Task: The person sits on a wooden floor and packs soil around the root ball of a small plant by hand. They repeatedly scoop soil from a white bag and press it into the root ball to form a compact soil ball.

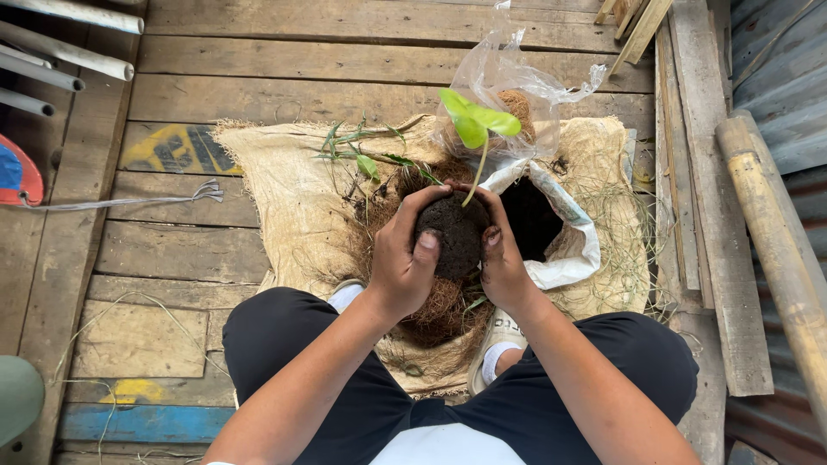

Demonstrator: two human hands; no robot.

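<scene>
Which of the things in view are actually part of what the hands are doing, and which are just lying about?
In use:
left hand and right hand cupping the soil ball
seedling rising from it
white soil sack
coconut fibre
burlap mat

Lying about:
white pipes
bamboo pole
loose string

Rustic potting spot: plank floor, burlap sack, bamboo pole.

Dark brown soil ball, bright green leaves, tan burlap.
</scene>
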